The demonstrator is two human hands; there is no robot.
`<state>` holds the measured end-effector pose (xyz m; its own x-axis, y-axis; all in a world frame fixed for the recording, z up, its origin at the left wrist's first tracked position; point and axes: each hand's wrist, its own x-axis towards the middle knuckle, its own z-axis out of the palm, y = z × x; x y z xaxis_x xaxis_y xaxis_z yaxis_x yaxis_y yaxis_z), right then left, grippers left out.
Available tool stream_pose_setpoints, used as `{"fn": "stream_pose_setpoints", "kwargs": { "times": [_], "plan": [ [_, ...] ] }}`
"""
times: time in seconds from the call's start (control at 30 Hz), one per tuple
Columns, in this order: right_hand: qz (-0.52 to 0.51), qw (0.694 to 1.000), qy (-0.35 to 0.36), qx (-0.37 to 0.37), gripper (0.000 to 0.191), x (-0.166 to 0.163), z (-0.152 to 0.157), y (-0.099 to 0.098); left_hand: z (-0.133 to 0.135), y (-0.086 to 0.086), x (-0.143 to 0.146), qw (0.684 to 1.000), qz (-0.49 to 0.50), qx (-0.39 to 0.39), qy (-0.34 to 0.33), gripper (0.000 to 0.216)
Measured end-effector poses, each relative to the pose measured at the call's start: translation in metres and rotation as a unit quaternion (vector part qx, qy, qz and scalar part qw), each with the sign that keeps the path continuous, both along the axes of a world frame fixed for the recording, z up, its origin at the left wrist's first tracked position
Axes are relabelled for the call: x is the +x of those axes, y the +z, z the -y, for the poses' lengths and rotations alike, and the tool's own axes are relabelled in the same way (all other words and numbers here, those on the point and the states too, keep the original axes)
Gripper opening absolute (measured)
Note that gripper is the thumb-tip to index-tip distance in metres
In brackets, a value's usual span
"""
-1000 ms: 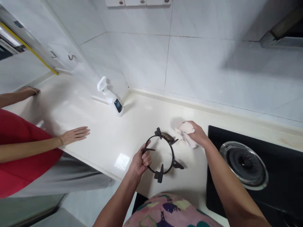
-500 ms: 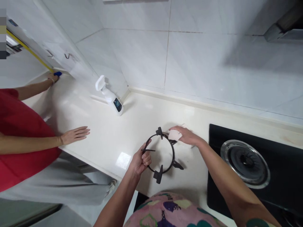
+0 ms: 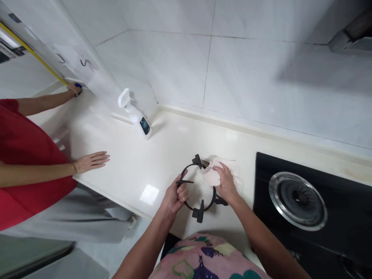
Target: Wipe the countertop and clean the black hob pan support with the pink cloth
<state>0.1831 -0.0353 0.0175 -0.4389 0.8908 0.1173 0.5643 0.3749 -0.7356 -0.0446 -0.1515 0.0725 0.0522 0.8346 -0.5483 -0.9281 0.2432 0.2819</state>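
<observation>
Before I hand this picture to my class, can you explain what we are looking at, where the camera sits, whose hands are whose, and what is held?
The camera is worn on a person's head, looking down at their own two bare hands over a pale kitchen counter. No machine is involved. The left hand grips a black ring-shaped stove grate. The right hand presses a white cloth against the grate's far side. A white spray bottle stands in the corner. A black hob with a round burner lies to the right. The person in red at the left is someone else: one hand lies flat on the counter, the other reaches to the far wall.
</observation>
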Motion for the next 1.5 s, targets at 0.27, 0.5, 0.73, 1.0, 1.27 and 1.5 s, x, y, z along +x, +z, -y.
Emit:
{"fn": "stream_pose_setpoints", "kwargs": {
  "times": [0.27,0.5,0.73,1.0,1.27,1.5],
  "plan": [
    [-0.120,0.992,0.005,0.044,0.047,0.004,-0.008,-0.017,-0.001,0.003,0.001,1.000,-0.004,-0.011,0.010,0.026],
    [-0.086,0.985,-0.130,-0.079,0.046,0.004,-0.008,-0.013,0.000,0.007,0.006,1.000,-0.010,-0.019,0.007,0.026],
    [-0.051,0.978,-0.193,-0.055,0.037,0.008,-0.027,-0.004,0.009,0.002,0.010,1.000,-0.020,-0.010,0.021,0.035],
    [-0.086,0.950,-0.264,-0.142,0.050,0.051,-0.058,0.036,0.021,0.028,0.027,0.995,-0.099,-0.006,-0.022,0.056],
    [-0.039,0.977,-0.167,-0.129,0.054,0.046,-0.024,0.129,0.013,0.058,0.056,0.984,-0.162,0.039,-0.056,0.070],
    [0.227,0.967,-0.107,-0.046,0.052,-0.008,-0.022,0.125,0.002,0.070,0.066,0.985,-0.156,0.048,-0.064,0.061]
  ]
}}
